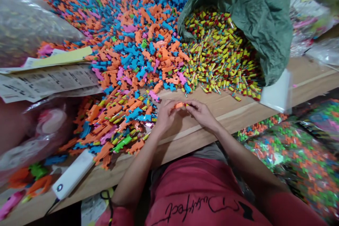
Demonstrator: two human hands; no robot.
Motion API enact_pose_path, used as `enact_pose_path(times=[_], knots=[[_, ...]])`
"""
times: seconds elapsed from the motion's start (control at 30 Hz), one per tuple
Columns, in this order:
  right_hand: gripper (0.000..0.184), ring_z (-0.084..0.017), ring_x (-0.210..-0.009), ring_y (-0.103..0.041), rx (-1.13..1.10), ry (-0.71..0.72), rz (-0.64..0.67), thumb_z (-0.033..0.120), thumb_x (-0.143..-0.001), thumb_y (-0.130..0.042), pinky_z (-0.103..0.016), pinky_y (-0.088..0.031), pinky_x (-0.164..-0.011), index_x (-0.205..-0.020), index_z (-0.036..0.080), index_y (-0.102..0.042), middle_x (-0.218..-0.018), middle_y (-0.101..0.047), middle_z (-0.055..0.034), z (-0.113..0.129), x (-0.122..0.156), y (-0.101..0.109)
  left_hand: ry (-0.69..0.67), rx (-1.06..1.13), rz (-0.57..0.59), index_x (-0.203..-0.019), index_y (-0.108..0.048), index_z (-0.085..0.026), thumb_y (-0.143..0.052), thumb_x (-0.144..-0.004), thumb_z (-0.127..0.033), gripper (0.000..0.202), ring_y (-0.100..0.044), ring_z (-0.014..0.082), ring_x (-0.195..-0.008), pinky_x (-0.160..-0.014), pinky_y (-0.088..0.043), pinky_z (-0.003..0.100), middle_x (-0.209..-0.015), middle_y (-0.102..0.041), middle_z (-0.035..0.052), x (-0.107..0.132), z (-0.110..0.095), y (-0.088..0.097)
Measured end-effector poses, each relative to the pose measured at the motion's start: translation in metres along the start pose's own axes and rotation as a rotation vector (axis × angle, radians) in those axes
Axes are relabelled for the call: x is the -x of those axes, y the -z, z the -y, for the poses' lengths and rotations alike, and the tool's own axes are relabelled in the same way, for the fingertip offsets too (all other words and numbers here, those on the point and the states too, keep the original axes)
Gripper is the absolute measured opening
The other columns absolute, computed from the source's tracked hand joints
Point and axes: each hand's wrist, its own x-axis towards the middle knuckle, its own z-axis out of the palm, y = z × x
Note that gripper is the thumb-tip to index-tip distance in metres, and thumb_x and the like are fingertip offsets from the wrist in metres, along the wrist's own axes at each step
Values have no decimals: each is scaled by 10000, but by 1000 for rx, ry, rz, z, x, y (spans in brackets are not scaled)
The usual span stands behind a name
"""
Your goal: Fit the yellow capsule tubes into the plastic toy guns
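My left hand [166,116] is closed around a small orange plastic toy car [178,105], gripped at its left end. My right hand [200,113] pinches a small yellow tube with a red end [185,105], held against or very close to the toy's right end. Both hands are above the wooden table [190,130], near its front edge. To the left of my left hand lies a pile of toy cars with yellow tubes among them [119,123]. Beyond my hands spreads a heap of loose yellow tubes [214,56], with red ends and clear tips.
A large heap of orange, blue and pink toy cars [148,42] covers the back. The green sack [267,24] lies open around the yellow tubes. Printed papers [53,81] and a white power bank-like device [74,174] are on the left. Filled clear bags [299,159] sit below right.
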Motion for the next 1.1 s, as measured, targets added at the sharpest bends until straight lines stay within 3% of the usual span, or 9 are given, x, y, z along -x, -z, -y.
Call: enact_pose_path(times=[0.17,0.33,0.53,0.7,0.8,0.97,1.03,1.1], knots=[[353,-233,-1133,-636,40,99,-5,431,-992,-623,-376,-495,-1012,-1271,242,-732,-1235,-709,-74,5,1,1,-38,-79,-19,-1224,-712,-200,-529,-1018,-219,277,-612,248,-1082,-947,-487,402,-1139,-719,101,3,-3,2],[321,-231,-1114,-641,53,142,29,398,-988,-636,-368,-493,-1003,-1247,246,-749,-1172,-712,-68,11,1,2,-93,-172,4,-1253,-701,-179,-466,-1012,-165,337,-576,251,-1068,-941,-472,401,-1147,-705,114,3,-4,4],[306,-227,-1010,-671,-28,7,74,423,-918,-693,-378,-517,-961,-1120,210,-777,-1091,-752,-57,17,1,4,-235,-285,75,-1271,-707,-183,-396,-998,-113,420,-555,253,-1031,-918,-471,420,-1091,-700,123,4,-5,10],[284,-224,-955,-676,-77,-52,126,411,-864,-718,-366,-534,-900,-1043,199,-781,-1043,-764,-40,20,-3,9,-309,-327,35,-1280,-709,-183,-385,-1005,-103,432,-549,250,-991,-897,-471,409,-1072,-705,118,4,-4,10],[216,-207,-911,-659,32,-35,123,323,-902,-634,-338,-515,-858,-1020,192,-760,-985,-740,-30,16,-5,9,-348,-324,33,-1309,-701,-183,-417,-1003,-112,424,-542,258,-979,-872,-475,401,-1059,-706,118,5,-6,7],[220,-207,-1007,-628,329,148,44,149,-943,-530,-339,-471,-924,-1067,199,-704,-1055,-685,-58,15,-1,-4,-338,-329,28,-1341,-683,-211,-408,-996,-95,456,-557,253,-940,-841,-494,388,-1014,-711,101,5,-10,4],[197,-205,-1012,-631,313,183,93,182,-988,-535,-337,-476,-918,-1090,207,-701,-1061,-681,-58,21,-1,-6,-313,-332,43,-1292,-702,-232,-429,-984,-104,431,-579,255,-949,-867,-507,404,-1026,-716,93,7,-10,13],[172,-203,-1007,-638,269,194,153,272,-1017,-581,-333,-488,-901,-1124,224,-706,-1073,-685,-51,26,-5,2,-271,-350,58,-1223,-719,-260,-459,-969,-125,387,-609,266,-983,-897,-514,429,-1060,-723,84,10,-8,37]])
